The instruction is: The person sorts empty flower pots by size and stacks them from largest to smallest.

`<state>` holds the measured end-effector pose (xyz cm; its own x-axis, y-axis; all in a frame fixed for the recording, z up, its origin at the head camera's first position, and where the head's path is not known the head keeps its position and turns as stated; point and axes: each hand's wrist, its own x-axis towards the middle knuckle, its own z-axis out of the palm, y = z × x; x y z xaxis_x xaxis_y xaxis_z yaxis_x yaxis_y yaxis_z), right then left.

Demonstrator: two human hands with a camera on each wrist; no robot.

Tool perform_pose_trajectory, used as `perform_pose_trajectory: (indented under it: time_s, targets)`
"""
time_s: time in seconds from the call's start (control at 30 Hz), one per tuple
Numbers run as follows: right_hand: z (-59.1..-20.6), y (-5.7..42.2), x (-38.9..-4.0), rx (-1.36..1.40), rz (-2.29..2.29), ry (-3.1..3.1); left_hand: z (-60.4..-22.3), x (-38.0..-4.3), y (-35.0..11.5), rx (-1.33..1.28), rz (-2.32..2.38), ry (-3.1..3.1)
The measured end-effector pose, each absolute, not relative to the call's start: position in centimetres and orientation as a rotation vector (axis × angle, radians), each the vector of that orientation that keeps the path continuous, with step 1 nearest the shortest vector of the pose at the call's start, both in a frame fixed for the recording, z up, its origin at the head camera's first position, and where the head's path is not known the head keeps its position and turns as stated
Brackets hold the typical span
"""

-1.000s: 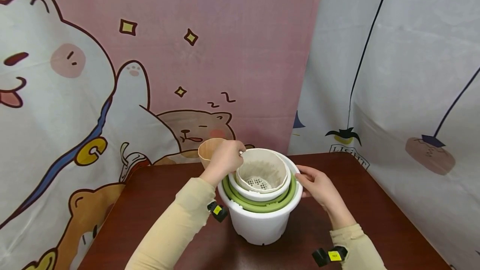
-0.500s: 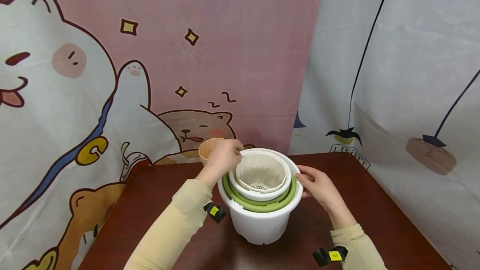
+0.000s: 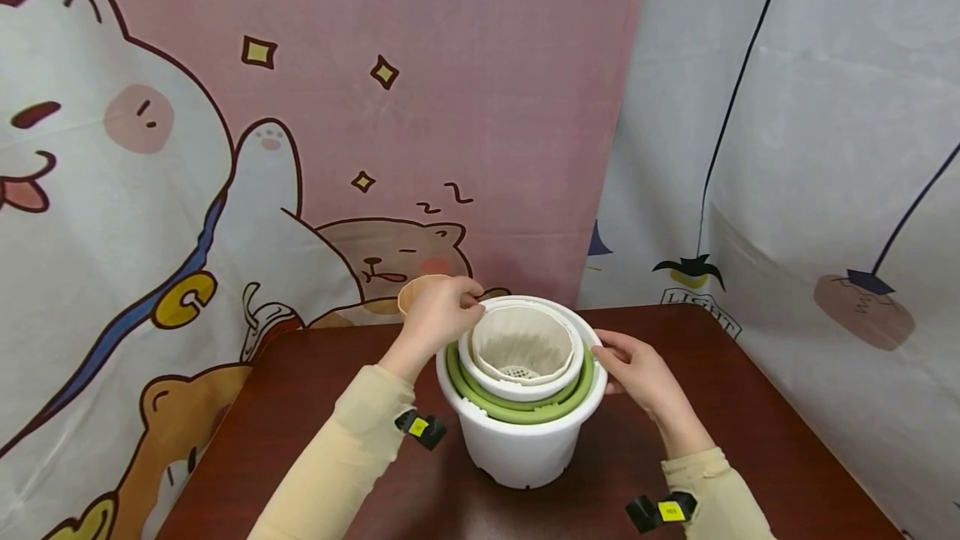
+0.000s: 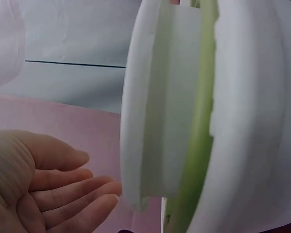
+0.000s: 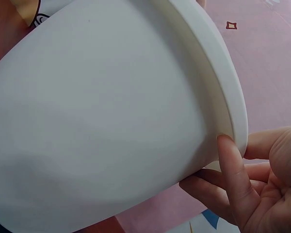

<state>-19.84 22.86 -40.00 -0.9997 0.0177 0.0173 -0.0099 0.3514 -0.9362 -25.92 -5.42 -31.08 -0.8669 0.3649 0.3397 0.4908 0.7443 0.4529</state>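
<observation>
A nest of flower pots stands upright on the table. The large white pot (image 3: 517,452) is outermost; inside it sit a green pot (image 3: 528,417), a smaller white pot (image 3: 517,393) and a cream pot (image 3: 522,336) with a holed bottom. My right hand (image 3: 637,373) pinches the large pot's rim at the right, as the right wrist view shows. My left hand (image 3: 438,319) is beside the upper left of the nest; in the left wrist view its fingers (image 4: 72,196) are relaxed and hold nothing. Partly hidden behind that hand is a tan pot (image 3: 409,294).
The dark red-brown table (image 3: 315,407) extends on both sides of the pots. A pink printed cloth (image 3: 487,107) hangs behind it, and a pale cloth (image 3: 810,148) hangs along the right.
My left hand has let go of the cream pot's rim and moved slightly left. The cream pot has settled a little lower in the nest. My right hand has stayed in place.
</observation>
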Motion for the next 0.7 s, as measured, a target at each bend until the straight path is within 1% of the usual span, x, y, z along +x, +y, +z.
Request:
perform_pose_trajectory:
  time_s: [0.4, 0.7]
  targets:
    - [-40.1, 22.8, -19.9, -0.002, 1.769, -2.562, -32.2, -26.0, -6.9, -0.767, -1.011, -2.593]
    - [-40.0, 22.8, -19.9, 0.005, 1.779, -2.552, -33.6, -26.7, -8.7, -0.788, -1.011, -2.402]
